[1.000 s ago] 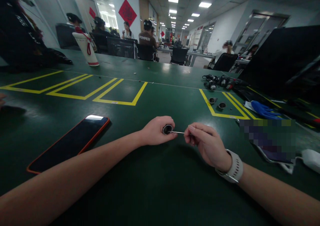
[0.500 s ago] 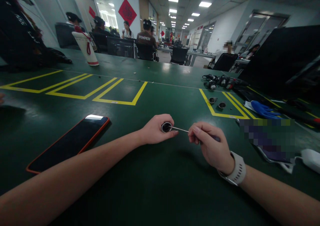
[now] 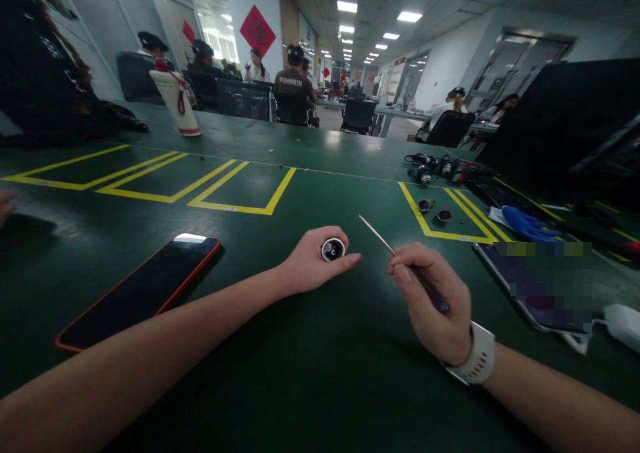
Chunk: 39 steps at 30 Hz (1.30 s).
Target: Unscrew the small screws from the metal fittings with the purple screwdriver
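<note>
My left hand (image 3: 313,263) rests on the green table (image 3: 320,373), fingers wrapped round a small black cylindrical part (image 3: 333,249) whose round end faces up. Just to its right, my right hand (image 3: 433,299) pinches a thin metal tool (image 3: 380,238) with a dark handle. The tool's tip points up and to the left, lifted clear of the part. A white watch sits on my right wrist.
A phone in an orange case (image 3: 140,289) lies to the left. Another phone (image 3: 530,279) and a white charger (image 3: 623,323) lie to the right. Two small round parts (image 3: 434,209), a blue glove (image 3: 525,221) and a heap of dark parts (image 3: 440,167) sit farther right. People sit beyond the table.
My right hand has pulled the tool's tip out of the black part and swung it up and back to the right. My left hand has stayed nearly still.
</note>
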### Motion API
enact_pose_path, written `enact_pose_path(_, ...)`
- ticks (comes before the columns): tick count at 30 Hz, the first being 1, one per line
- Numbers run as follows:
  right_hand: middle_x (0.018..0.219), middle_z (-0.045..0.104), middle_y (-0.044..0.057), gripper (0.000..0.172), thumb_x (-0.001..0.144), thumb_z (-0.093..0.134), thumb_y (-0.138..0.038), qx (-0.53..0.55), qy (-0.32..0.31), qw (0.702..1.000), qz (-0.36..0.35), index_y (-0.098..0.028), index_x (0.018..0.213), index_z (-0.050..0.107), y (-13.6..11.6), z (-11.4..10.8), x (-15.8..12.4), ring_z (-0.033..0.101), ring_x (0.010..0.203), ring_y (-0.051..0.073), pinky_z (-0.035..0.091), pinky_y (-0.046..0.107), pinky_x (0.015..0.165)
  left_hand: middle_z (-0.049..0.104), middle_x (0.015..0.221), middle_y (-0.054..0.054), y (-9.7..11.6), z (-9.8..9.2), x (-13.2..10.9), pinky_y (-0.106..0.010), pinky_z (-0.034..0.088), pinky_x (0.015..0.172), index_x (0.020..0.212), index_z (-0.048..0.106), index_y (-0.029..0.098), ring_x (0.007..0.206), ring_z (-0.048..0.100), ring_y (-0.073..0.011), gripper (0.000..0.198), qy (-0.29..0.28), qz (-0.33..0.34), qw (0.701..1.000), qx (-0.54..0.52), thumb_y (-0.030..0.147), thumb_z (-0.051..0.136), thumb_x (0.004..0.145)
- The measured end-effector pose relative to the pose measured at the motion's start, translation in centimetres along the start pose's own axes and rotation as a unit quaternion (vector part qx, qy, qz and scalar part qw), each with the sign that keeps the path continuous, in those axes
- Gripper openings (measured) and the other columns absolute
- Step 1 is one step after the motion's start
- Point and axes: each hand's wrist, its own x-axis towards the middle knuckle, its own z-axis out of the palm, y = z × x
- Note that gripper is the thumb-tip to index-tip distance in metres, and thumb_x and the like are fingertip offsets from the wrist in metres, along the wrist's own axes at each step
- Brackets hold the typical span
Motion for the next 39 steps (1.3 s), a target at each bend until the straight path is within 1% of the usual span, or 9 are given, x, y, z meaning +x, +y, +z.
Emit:
enact_pose_path(6,0.090,0.053,0.003,0.016,0.087,0.049,-0.009,-0.090,0.002,0.996,-0.023,-0.020,0.097,0.056,-0.6,0.0,0.6,0.052,0.080,0.014,0.043,0.029,0.066,0.038,0.059,0.007,2.3,0.3,0.5,-0.016,0.018,0.036,0.070,0.047,0.018,0.043,0.028,-0.0033,0.027,0.038,-0.151,0.945,-0.288,0.039,0.064,0.075)
enact_pose_path(10,0.092,0.053,0.003,0.016,0.084,0.057,-0.013,-0.108,-0.012,0.994,-0.007,-0.022,0.097,0.053,-0.3,0.3,0.6,0.053,0.081,0.016,0.045,0.031,0.069,0.041,0.065,0.005,2.4,0.7,0.1,-0.015,0.018,0.036,0.070,0.048,0.017,0.046,0.029,-0.0036,0.031,0.001,-0.212,0.922,-0.323,0.045,0.060,0.078)
enact_pose_path(13,0.097,0.052,0.004,0.028,0.078,0.065,-0.018,-0.119,-0.033,0.992,0.008,-0.023,0.102,0.050,-0.2,0.5,0.6,0.054,0.084,0.018,0.047,0.033,0.070,0.042,0.066,0.003,2.9,1.3,-0.6,-0.016,0.023,0.038,0.073,0.051,0.017,0.050,0.034,-0.0058,0.033,-0.013,-0.213,0.936,-0.280,0.050,0.056,0.078)
enact_pose_path(17,0.105,0.053,0.006,0.044,0.072,0.072,-0.022,-0.130,-0.092,0.987,0.009,-0.024,0.107,0.047,-0.3,0.5,0.8,0.055,0.092,0.021,0.049,0.036,0.075,0.048,0.072,0.001,3.3,2.5,-1.5,-0.021,0.038,0.049,0.080,0.054,0.018,0.063,0.045,-0.0102,0.029,-0.050,-0.144,0.963,-0.224,0.046,0.052,0.082)
enact_pose_path(25,0.106,0.060,0.008,0.029,0.077,0.058,-0.010,-0.187,-0.167,0.967,-0.035,-0.021,0.103,0.053,0.0,0.6,0.8,0.057,0.097,0.022,0.049,0.039,0.083,0.052,0.087,-0.004,2.1,3.5,-2.0,-0.031,0.049,0.075,0.099,0.048,0.017,0.082,0.053,-0.0158,0.032,-0.062,-0.079,0.986,-0.135,0.046,0.040,0.089)
enact_pose_path(27,0.105,0.060,0.009,0.028,0.077,0.056,-0.009,-0.205,-0.148,0.966,-0.052,-0.020,0.102,0.052,0.5,0.3,0.9,0.057,0.096,0.022,0.049,0.038,0.082,0.052,0.105,-0.009,1.7,3.2,-2.0,-0.034,0.049,0.084,0.110,0.046,0.017,0.097,0.052,-0.0187,0.036,-0.057,-0.041,0.996,-0.062,0.046,0.040,0.089)
enact_pose_path(31,0.096,0.060,0.008,0.020,0.077,0.058,-0.015,-0.275,-0.048,0.959,-0.053,-0.021,0.096,0.053,2.6,-1.2,2.1,0.057,0.091,0.023,0.048,0.039,0.079,0.027,0.141,-0.013,0.9,2.6,-1.9,-0.039,0.048,0.090,0.127,0.037,0.020,0.124,0.038,-0.0259,0.049,-0.005,-0.017,0.996,0.092,0.047,0.044,0.087)
enact_pose_path(35,0.091,0.060,0.008,0.013,0.078,0.057,-0.019,-0.377,0.027,0.926,-0.019,-0.020,0.090,0.053,6.2,-3.7,3.3,0.057,0.088,0.025,0.047,0.039,0.078,0.032,0.139,-0.013,0.2,2.3,-1.7,-0.041,0.048,0.092,0.124,0.042,0.021,0.124,0.040,-0.0261,0.043,-0.017,-0.047,0.991,0.123,0.046,0.037,0.090)
enact_pose_path(39,0.097,0.059,0.011,0.015,0.078,0.055,-0.022,-0.504,0.051,0.860,0.071,-0.018,0.093,0.053,9.1,-6.1,3.8,0.056,0.091,0.026,0.045,0.036,0.079,0.036,0.138,-0.013,0.4,2.2,-1.7,-0.046,0.046,0.093,0.123,0.046,0.020,0.123,0.041,-0.0292,0.045,-0.061,-0.040,0.983,0.170,0.048,0.036,0.090)
